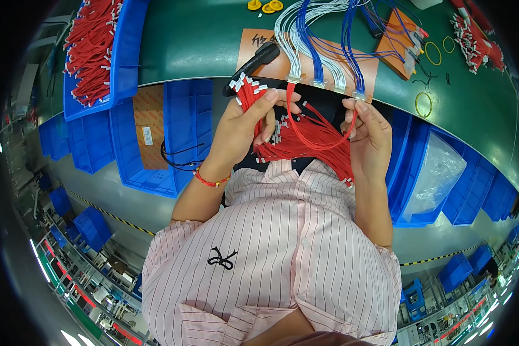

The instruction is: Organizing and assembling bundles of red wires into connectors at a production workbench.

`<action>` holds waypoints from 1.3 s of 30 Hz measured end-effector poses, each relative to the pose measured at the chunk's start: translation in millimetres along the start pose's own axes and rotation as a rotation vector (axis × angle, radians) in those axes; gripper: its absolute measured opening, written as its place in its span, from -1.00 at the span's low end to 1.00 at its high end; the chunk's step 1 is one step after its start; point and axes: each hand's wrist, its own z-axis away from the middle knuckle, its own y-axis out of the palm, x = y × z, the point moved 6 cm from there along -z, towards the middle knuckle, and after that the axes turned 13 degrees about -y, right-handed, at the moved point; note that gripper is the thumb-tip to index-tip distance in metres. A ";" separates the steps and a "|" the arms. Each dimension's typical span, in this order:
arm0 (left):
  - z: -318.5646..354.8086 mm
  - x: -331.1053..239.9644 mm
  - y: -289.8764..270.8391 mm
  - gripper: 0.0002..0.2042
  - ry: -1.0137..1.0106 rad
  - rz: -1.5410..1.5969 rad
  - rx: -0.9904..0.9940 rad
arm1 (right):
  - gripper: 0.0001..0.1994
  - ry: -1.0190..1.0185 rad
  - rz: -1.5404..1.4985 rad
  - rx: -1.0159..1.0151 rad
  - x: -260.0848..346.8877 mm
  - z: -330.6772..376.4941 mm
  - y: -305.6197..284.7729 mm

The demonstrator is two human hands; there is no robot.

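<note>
My left hand (254,118) is closed around a bundle of red cables (249,91) whose white connector ends stick up past the thumb. Its fingertips lie beside a looped red cable (305,140), one end of which meets a white connector under the white wires (293,43). The loop's other end runs up into my right hand (368,130). There, thumb and finger pinch at a small clear connector (359,96) below the blue wires (347,40). Whether the cable is seated in it is hidden by the fingers. More red cables (317,141) lie across my lap.
An orange-brown board (249,52) with a black bar-shaped tool (259,60) lies at the edge of the green table (196,40). A blue bin (130,43) of red cables stands left; more red cables (476,46) and yellow rings (424,105) lie right. Blue bins (179,138) sit below.
</note>
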 end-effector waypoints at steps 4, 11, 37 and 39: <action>-8.4 1.5 7.9 -0.60 -0.009 -0.003 0.011 | -0.74 0.016 -0.042 0.029 -5.9 0.1 -2.2; -19.4 8.4 11.4 -0.66 -0.010 0.201 0.000 | -0.78 -0.224 0.774 0.298 -9.8 -5.5 -18.5; 27.9 31.9 35.4 -0.74 -0.291 0.344 0.328 | -0.89 0.171 0.217 0.478 4.3 15.3 18.0; 20.5 20.5 31.4 -0.77 -0.141 0.303 0.136 | -0.90 0.114 0.235 0.501 1.2 18.8 27.0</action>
